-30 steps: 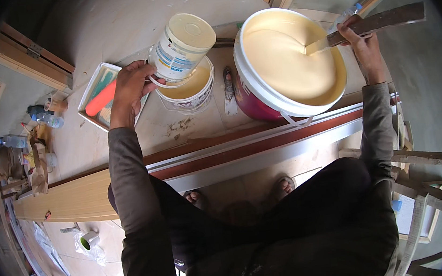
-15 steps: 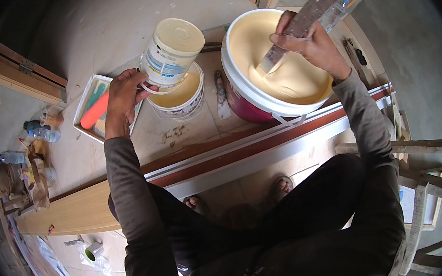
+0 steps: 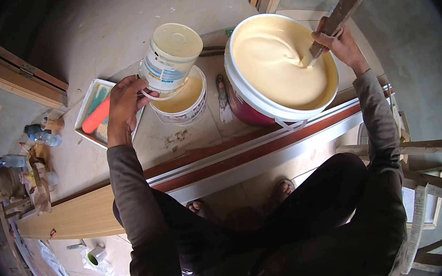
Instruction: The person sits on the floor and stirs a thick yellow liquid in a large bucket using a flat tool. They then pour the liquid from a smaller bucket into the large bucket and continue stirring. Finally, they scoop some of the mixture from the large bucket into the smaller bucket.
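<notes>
My right hand point(image 3: 341, 44) is closed round a flat wooden stick point(image 3: 344, 6). The stick's lower end stands in cream-coloured paint point(image 3: 271, 52), near the right inner side of the large white-rimmed bucket point(image 3: 238, 87). My left hand point(image 3: 125, 105) grips a small white tub point(image 3: 162, 63) by its rim or handle; the fingers partly hide the hold. The tub is tipped bottom up over a second, smaller white bucket point(image 3: 189, 113), which has cream paint in it. Left of these lies a paint tray point(image 3: 82, 112) with an orange roller or handle point(image 3: 97, 115) across it.
A paint-smeared narrow tool point(image 3: 222, 97) lies between the buckets. Long white and brown profiles point(image 3: 265, 152) and a wooden panel point(image 3: 70, 216) run between my feet and the buckets. Bottles point(image 3: 46, 138) stand at the left; rough timber pieces point(image 3: 421, 146) stand at the right.
My right hand has swung the stick rightward through the paint, leaving curved ridges on its surface. My left hand and the tipped tub have barely moved.
</notes>
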A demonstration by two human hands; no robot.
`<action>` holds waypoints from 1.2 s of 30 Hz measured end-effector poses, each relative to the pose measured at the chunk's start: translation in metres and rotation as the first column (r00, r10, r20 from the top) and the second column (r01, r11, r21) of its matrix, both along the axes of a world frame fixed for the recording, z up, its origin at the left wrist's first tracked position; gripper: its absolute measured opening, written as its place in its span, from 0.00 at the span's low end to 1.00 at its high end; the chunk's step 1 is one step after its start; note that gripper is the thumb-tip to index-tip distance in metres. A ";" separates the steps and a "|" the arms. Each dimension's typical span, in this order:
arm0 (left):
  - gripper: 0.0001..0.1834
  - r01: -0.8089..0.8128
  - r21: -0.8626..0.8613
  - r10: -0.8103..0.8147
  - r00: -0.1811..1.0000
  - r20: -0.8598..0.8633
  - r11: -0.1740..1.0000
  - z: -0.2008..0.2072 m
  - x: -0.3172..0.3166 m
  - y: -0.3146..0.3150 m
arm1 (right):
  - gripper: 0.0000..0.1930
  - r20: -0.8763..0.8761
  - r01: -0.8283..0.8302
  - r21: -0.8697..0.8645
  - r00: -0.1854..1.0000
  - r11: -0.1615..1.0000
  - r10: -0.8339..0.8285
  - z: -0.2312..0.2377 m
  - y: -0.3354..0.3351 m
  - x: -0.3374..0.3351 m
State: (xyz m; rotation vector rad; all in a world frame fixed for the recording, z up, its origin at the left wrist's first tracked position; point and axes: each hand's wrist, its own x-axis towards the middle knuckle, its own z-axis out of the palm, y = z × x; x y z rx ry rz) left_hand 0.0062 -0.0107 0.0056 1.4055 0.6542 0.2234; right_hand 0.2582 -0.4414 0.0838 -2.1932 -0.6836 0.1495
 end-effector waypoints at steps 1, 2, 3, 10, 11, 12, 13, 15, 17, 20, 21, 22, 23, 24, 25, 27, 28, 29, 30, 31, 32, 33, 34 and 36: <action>0.12 0.007 -0.002 -0.007 1.000 -0.001 1.000 -0.001 -0.001 0.002 | 0.09 -0.016 0.002 0.005 1.000 1.000 -0.002 0.001 -0.005 -0.014; 0.12 0.007 -0.002 -0.007 1.000 -0.003 1.000 0.000 -0.002 0.003 | 0.09 -0.032 0.007 0.005 0.999 1.000 -0.007 0.004 -0.011 -0.027; 0.12 0.011 -0.002 -0.011 1.000 -0.004 1.000 0.000 0.000 0.002 | 0.09 -0.077 -0.021 0.040 0.997 0.999 0.024 0.006 -0.012 -0.039; 0.12 0.081 -0.028 -0.081 0.997 0.012 0.996 0.001 0.004 0.002 | 0.09 -0.163 -0.080 0.190 0.980 0.978 0.112 0.013 0.021 -0.088; 0.12 0.077 -0.023 -0.077 0.997 0.013 0.997 0.002 0.003 0.003 | 0.09 -0.157 -0.073 0.192 0.982 0.979 0.104 0.011 0.022 -0.088; 0.11 0.074 -0.018 -0.073 0.997 0.014 0.997 0.003 0.003 0.004 | 0.09 -0.152 -0.066 0.194 0.984 0.979 0.096 0.010 0.022 -0.087; 0.11 0.070 -0.012 -0.069 0.997 0.015 0.998 0.004 0.002 0.005 | 0.10 -0.140 -0.049 0.182 0.987 0.982 0.076 0.008 0.022 -0.086; 0.11 0.027 -0.016 -0.027 1.000 0.009 0.999 0.001 0.002 0.005 | 0.10 -0.115 -0.001 0.148 0.993 0.989 0.018 0.004 0.014 -0.085; 0.11 0.002 -0.005 -0.002 1.000 -0.002 1.000 0.002 -0.002 0.007 | 0.12 -0.085 0.029 0.149 0.996 0.988 -0.017 0.000 0.001 -0.076; 0.10 0.001 0.012 -0.001 1.000 -0.020 1.000 0.002 -0.002 0.006 | 0.13 0.025 0.061 0.135 0.998 0.989 -0.065 -0.008 -0.023 -0.060; 0.10 -0.001 0.012 0.001 1.000 -0.022 1.000 0.001 -0.002 0.007 | 0.13 0.075 0.067 0.128 0.994 0.990 -0.077 -0.010 -0.027 -0.054; 0.11 -0.004 0.011 0.005 1.000 -0.025 1.000 0.000 -0.001 0.006 | 0.13 0.124 0.067 0.129 0.989 0.989 -0.083 -0.012 -0.029 -0.048; 0.11 0.006 0.015 -0.005 1.000 -0.024 1.000 0.001 -0.002 0.006 | 0.13 0.167 0.063 0.136 0.982 0.989 -0.085 -0.016 -0.027 -0.040; 0.11 0.022 0.016 -0.022 1.000 -0.021 1.000 0.003 -0.002 0.005 | 0.13 0.212 0.064 0.140 0.973 0.988 -0.093 -0.017 -0.026 -0.033; 0.11 0.037 0.017 -0.037 0.999 -0.018 0.999 0.005 -0.002 0.004 | 0.13 0.200 0.083 0.163 0.973 0.983 -0.115 -0.017 -0.023 -0.025; 0.11 0.042 0.018 -0.042 0.999 -0.009 0.999 0.005 -0.002 0.006 | 0.13 0.173 0.117 0.213 0.973 0.970 -0.155 -0.017 -0.015 -0.003; 0.11 0.042 0.021 -0.042 0.999 -0.004 0.999 0.005 -0.003 0.007 | 0.12 0.170 0.119 0.242 0.972 0.963 -0.162 -0.021 -0.008 0.005; 0.11 0.037 0.023 -0.037 0.999 0.001 0.999 0.005 -0.001 0.007 | 0.12 0.159 0.135 0.251 0.971 0.959 -0.178 -0.023 -0.002 0.012; 0.11 0.029 0.028 -0.029 1.000 0.004 0.999 0.006 -0.001 0.006 | 0.12 0.145 0.149 0.262 0.971 0.954 -0.191 -0.026 0.005 0.019; 0.11 0.021 0.032 -0.022 1.000 0.007 0.999 0.006 0.000 0.005 | 0.11 0.131 0.163 0.272 0.970 0.948 -0.204 -0.028 0.012 0.025; 0.11 0.025 0.030 -0.025 1.000 0.012 0.999 0.004 0.002 0.004 | 0.11 0.120 0.129 0.286 0.978 0.949 -0.169 -0.029 0.016 0.029; 0.10 0.020 0.034 -0.020 1.000 0.016 0.999 0.004 0.001 0.005 | 0.11 0.102 0.106 0.304 0.984 0.947 -0.143 -0.030 0.027 0.028; 0.10 0.016 0.037 -0.017 1.000 0.020 0.999 0.004 0.002 0.005 | 0.11 0.085 0.085 0.321 0.989 0.943 -0.118 -0.031 0.038 0.026; 0.10 0.015 0.033 -0.016 0.999 0.030 0.999 0.007 0.001 0.004 | 0.11 0.025 0.043 0.323 0.998 0.945 -0.054 -0.028 0.060 0.017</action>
